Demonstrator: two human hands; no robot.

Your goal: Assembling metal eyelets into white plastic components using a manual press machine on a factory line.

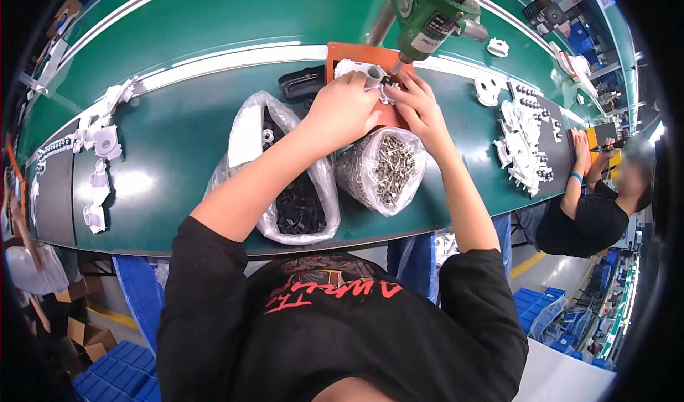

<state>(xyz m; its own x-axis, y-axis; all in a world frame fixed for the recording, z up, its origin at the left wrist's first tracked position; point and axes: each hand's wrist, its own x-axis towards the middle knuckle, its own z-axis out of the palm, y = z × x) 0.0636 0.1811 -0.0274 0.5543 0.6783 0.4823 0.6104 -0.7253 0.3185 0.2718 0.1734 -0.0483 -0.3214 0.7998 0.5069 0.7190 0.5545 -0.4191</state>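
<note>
White plastic housing (347,66) sits on the orange plate (349,50), bench's (178,145) far side: light and stiff, I'd guess, best held by its round collar (373,76). My left hand (347,108) curls over it, right hand (420,107) half-open alongside; any firm grip, I can't tell.

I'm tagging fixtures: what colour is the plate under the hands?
The plate is orange, seen in the head view.
</note>
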